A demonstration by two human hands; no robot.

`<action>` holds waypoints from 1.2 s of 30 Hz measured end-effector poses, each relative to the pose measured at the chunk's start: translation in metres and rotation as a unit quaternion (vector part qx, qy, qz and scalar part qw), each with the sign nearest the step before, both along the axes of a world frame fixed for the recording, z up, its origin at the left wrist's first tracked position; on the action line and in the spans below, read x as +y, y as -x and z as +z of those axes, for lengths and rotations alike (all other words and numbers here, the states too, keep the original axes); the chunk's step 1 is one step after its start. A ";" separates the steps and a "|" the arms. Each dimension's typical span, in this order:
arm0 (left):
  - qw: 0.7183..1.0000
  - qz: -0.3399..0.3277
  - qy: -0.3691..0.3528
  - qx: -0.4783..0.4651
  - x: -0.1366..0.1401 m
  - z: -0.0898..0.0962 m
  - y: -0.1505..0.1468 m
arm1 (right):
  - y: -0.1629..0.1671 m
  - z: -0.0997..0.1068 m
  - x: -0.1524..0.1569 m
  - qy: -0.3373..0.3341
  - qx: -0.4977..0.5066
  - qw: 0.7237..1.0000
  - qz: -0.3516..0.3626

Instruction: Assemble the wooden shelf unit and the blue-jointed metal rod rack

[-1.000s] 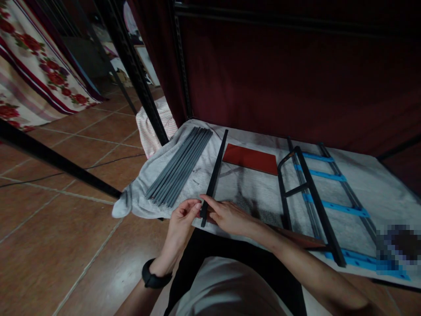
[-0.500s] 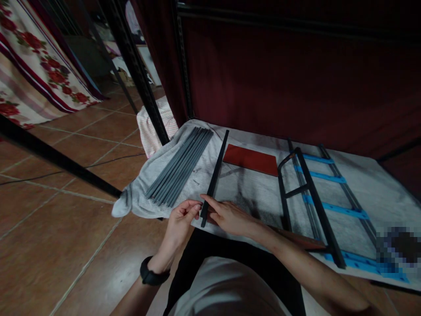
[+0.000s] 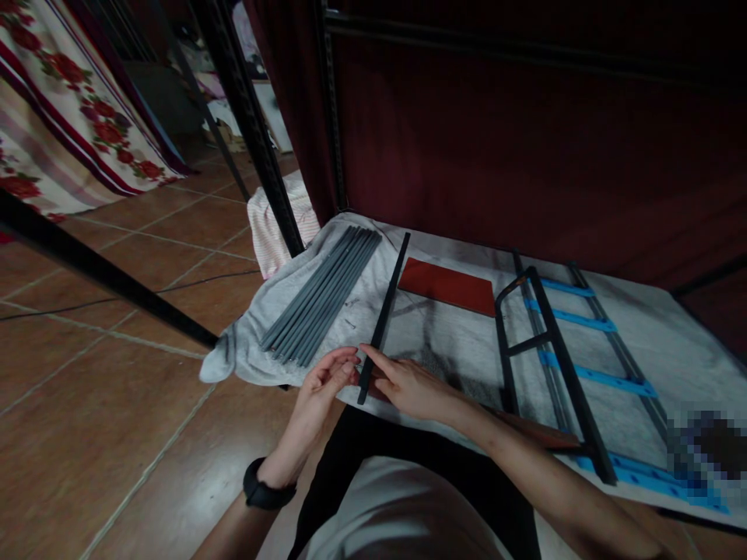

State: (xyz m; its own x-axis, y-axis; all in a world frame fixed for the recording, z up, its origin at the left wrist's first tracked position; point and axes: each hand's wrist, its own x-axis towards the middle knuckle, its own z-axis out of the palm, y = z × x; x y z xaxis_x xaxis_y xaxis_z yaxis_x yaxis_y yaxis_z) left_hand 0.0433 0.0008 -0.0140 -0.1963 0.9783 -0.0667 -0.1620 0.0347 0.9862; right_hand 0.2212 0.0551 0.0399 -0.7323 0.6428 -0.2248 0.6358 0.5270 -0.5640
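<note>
Just below the frame's centre, I am seeing the left hand (image 3: 320, 395) resting, fingers curled, beside the near end of a black bar (image 3: 389, 303), and I cannot tell whether it is pinching anything. The right hand (image 3: 413, 389) is resting its index finger across the bar; whether it is gripping I cannot tell. On the cloth-covered worktop (image 3: 671, 330), grey rods (image 3: 320, 295) are lying left of the bar, a red board (image 3: 449, 286) right.

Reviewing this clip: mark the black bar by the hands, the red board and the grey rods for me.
Black bar (image 3: 386, 310): head view, middle of its length.
Red board (image 3: 448, 287): head view, centre of its upper face.
Grey rods (image 3: 323, 296): head view, middle of the bundle.
</note>
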 end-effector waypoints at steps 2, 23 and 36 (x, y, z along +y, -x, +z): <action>1.000 0.004 0.008 0.012 0.001 -0.001 0.000 | 0.000 0.000 0.000 -0.003 0.002 1.000 -0.003; 0.999 -0.029 -0.021 0.014 0.006 -0.011 0.002 | 0.005 0.001 0.007 0.046 0.010 0.999 0.002; 0.989 -0.041 0.125 0.066 -0.005 -0.098 0.011 | -0.010 0.006 0.011 0.077 0.093 0.992 -0.029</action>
State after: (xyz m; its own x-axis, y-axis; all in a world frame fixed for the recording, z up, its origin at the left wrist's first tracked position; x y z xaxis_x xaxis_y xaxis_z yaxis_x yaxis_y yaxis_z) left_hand 0.0323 -0.0045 -0.1122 -0.1399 0.9474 -0.2877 -0.0182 0.2881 0.9574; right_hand 0.2308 0.0663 0.0455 -0.7335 0.6535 -0.1868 0.5390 0.3920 -0.7455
